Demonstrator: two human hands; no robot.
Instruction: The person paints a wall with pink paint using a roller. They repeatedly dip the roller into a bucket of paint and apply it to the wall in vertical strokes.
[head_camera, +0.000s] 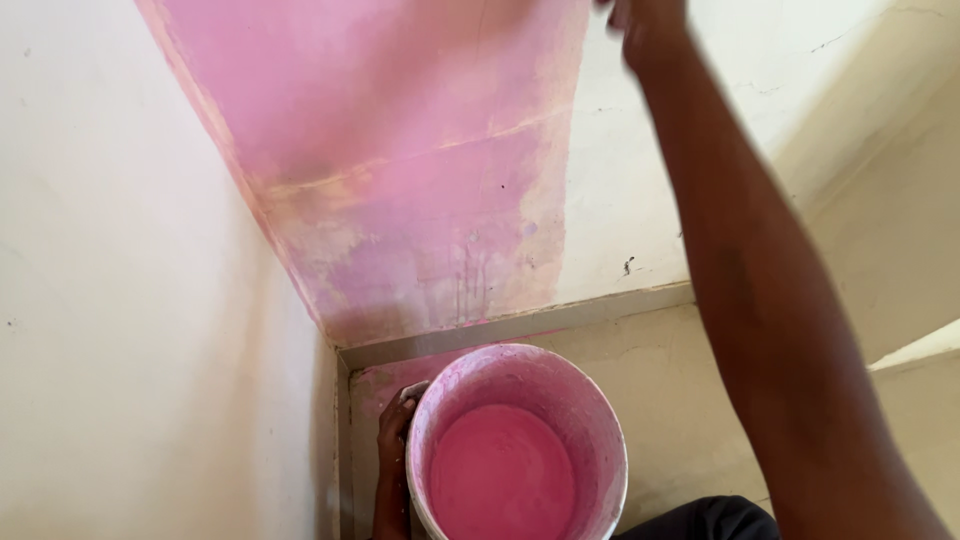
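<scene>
A round bucket (585, 420), smeared pink on its walls and part full of pink paint (500, 475), is held low in the corner. My left hand (397, 425) grips its left rim. My right arm reaches up along the wall, and my right hand (648, 22) is at the top edge of the view, blurred and partly cut off; what it holds is hidden. The wall ahead carries a broad pink painted patch (400, 170) beside the corner, with unpainted cream wall (620, 200) to its right.
A cream side wall (130, 300) stands close on the left. A cream floor ledge (660, 380) runs below the painted wall, with some pink on it near the bucket. A stepped cream edge (915, 345) lies at the right. My dark trouser leg (700, 520) shows at the bottom.
</scene>
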